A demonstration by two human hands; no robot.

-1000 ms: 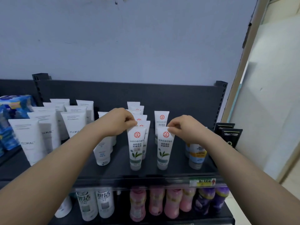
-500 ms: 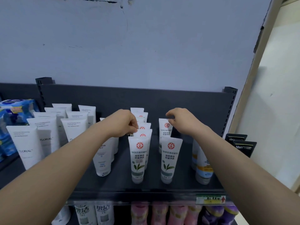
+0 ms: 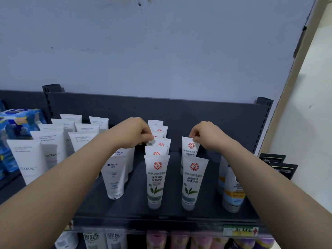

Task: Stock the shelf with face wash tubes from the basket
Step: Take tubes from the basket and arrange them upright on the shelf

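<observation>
White face wash tubes with a red seal and green leaf stand cap-down in two rows on the dark shelf (image 3: 136,205). The left row (image 3: 156,178) holds several tubes; my left hand (image 3: 133,134) pinches the top edge of a tube deep in that row (image 3: 162,143). The right row has a front tube (image 3: 192,180) and one behind it (image 3: 189,146), whose top edge my right hand (image 3: 206,135) pinches. The basket is out of view.
White FLORAL tubes (image 3: 34,159) and Manting tubes (image 3: 115,177) fill the shelf's left. Blue-and-yellow tubes (image 3: 231,191) and black Men boxes (image 3: 280,168) stand at the right. Blue packs (image 3: 18,123) sit far left. Bottles line the lower shelf (image 3: 161,239).
Both hands let go of the two front tubes and moved back along the rows. They now pinch tubes farther in. The view has shifted closer to the shelf.
</observation>
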